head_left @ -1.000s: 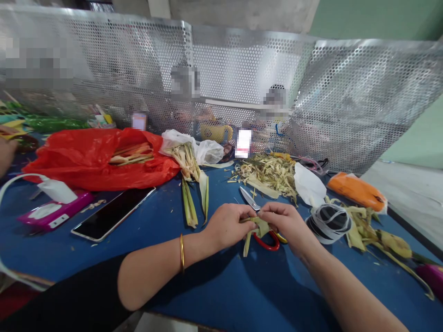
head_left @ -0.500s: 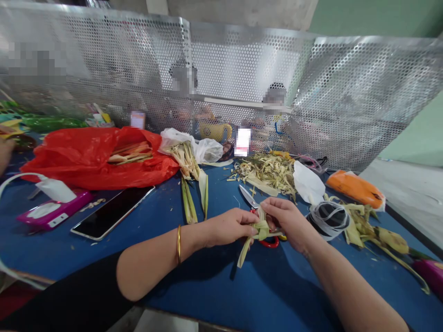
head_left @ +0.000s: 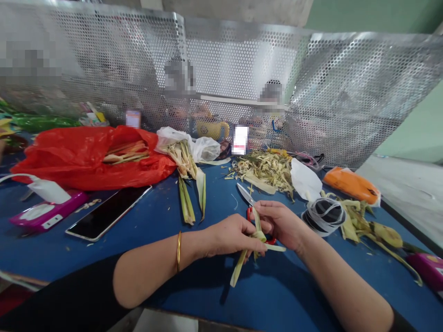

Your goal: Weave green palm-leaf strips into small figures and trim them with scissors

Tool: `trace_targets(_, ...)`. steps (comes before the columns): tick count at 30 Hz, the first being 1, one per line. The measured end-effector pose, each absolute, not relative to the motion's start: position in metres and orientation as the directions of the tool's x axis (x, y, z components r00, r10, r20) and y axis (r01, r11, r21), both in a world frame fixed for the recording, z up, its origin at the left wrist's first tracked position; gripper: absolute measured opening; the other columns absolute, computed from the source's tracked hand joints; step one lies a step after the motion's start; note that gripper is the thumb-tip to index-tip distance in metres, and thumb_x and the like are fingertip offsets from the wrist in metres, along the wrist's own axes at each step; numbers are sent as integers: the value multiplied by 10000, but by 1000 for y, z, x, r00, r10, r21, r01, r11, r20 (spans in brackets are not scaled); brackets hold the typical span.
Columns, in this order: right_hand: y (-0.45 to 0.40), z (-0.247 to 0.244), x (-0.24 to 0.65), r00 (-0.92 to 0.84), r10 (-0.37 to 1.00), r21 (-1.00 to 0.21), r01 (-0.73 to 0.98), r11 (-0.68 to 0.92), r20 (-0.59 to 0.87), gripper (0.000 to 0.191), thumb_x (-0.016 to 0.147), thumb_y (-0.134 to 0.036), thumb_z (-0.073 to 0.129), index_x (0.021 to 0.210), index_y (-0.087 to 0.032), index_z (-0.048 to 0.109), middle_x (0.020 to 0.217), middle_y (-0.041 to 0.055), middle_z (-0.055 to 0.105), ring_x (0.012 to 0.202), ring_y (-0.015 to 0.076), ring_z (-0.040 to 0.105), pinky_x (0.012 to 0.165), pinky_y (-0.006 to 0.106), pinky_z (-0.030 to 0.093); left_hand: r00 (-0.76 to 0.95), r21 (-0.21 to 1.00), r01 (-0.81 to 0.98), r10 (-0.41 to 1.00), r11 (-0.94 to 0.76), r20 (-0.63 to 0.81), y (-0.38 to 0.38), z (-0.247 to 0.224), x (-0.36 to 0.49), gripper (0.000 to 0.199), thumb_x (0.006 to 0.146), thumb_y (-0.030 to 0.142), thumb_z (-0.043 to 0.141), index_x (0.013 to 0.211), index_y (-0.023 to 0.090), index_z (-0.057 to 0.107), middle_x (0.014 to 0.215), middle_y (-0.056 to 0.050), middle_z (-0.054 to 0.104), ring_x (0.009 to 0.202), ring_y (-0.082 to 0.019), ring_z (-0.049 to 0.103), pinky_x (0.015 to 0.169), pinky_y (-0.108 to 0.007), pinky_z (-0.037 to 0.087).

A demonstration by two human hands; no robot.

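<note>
Between my two hands is a folded piece of pale green leaf strips (head_left: 258, 235), with loose ends sticking out toward me and to the right. My left hand (head_left: 228, 236) pinches it between thumb and fingers. Thumb and fingertips of my right hand (head_left: 278, 222) grip an upright end of a strip. Scissors (head_left: 245, 194) with red handles lie on the blue table (head_left: 194, 286) just behind, their handles partly hidden by my hands. Beyond them is a heap of shredded leaf scraps (head_left: 268, 170). Long green leaf stalks (head_left: 186, 203) lie to the left.
A red plastic bag (head_left: 79, 157) of leaves, a dark phone (head_left: 109, 214) and a purple power strip (head_left: 48, 214) lie left. To the right are a spool of grey cord (head_left: 323, 216), an orange packet (head_left: 353, 185) and dried husks (head_left: 384, 233). A perforated metal screen (head_left: 238, 60) stands behind, people beyond it.
My left hand has turned and shifted slightly lower on the folded leaf piece. My right hand has drawn a strip end upward. The view has shifted slightly.
</note>
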State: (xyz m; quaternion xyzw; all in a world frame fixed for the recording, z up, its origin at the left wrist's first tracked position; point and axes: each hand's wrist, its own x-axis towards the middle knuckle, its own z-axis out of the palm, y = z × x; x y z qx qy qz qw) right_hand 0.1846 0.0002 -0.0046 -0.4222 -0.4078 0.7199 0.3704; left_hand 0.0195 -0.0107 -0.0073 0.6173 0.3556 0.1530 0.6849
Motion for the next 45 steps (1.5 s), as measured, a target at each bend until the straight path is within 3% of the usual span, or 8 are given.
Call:
trace_targets(11, 8, -3, 189, -81, 980, -937, -289, -198, -182, 260, 624, -367, 777, 703, -154, 650, 576, -20, 571, 477, 85, 463, 436, 204, 358, 523, 931, -19, 797, 365, -302, 1, -1, 18, 312, 669, 401, 728, 827, 132, 740, 592, -6, 601, 530, -92, 533, 575, -225, 434)
trace_targets(17, -3, 2, 178, -178, 980, -940, -309, -143, -91, 358, 730, -505, 665, 838, -164, 682, 606, -30, 524, 494, 83, 444, 492, 218, 387, 425, 922, -101, 854, 373, -299, 11, -5, 17, 334, 624, 431, 765, 761, 133, 705, 610, -9, 625, 523, -85, 536, 559, -224, 435)
trace_targets(22, -4, -4, 176, -55, 998, -995, -96, -18, -13, 306, 657, -441, 750, 670, -163, 623, 529, -35, 539, 442, 68, 433, 462, 203, 354, 436, 940, -37, 852, 338, -289, 6, -6, 20, 306, 616, 415, 754, 638, 125, 659, 558, 2, 592, 468, -74, 493, 510, -221, 414)
trace_targets(33, 6, -18, 182, 113, 993, -995, -104, -7, -19, 340, 615, -471, 747, 656, -171, 593, 494, -33, 513, 396, 86, 422, 413, 228, 353, 427, 948, -9, 858, 318, -284, 5, -7, 22, 215, 653, 335, 708, 645, 123, 678, 484, 18, 552, 447, -75, 491, 535, -232, 452)
trace_targets(37, 8, -18, 187, 140, 982, -975, 201, 98, 127, 293, 766, -469, 609, 719, -180, 612, 564, 0, 560, 492, 138, 499, 505, 277, 417, 401, 945, -5, 866, 328, -298, 7, -8, 21, 234, 661, 345, 729, 639, 120, 670, 498, 9, 569, 448, -75, 501, 532, -227, 442)
trace_targets(39, 5, -12, 190, 148, 908, -825, 493, 276, 392, 226, 825, -399, 559, 839, -188, 640, 755, 50, 630, 692, 193, 579, 643, 324, 456, 378, 933, -12, 865, 360, -330, 9, -9, 20, 257, 663, 368, 740, 677, 119, 680, 527, -3, 595, 456, -77, 514, 524, -223, 430)
trace_targets(42, -8, 2, 191, -142, 628, -300, 784, 543, 765, 182, 864, -249, 540, 1012, -205, 636, 964, 88, 621, 907, 223, 567, 801, 365, 418, 348, 917, -53, 868, 395, -354, 13, -10, 18, 296, 644, 392, 758, 704, 115, 674, 561, -17, 621, 472, -86, 530, 518, -222, 418)
trace_targets(45, -20, 7, 181, -657, 408, 182, 640, 747, 634, 168, 889, -151, 488, 940, -206, 638, 823, 44, 617, 766, 172, 542, 778, 342, 389, 341, 923, -114, 887, 366, -310, 14, -13, 18, 342, 592, 415, 786, 608, 119, 615, 503, 15, 560, 441, -69, 471, 465, -203, 351)
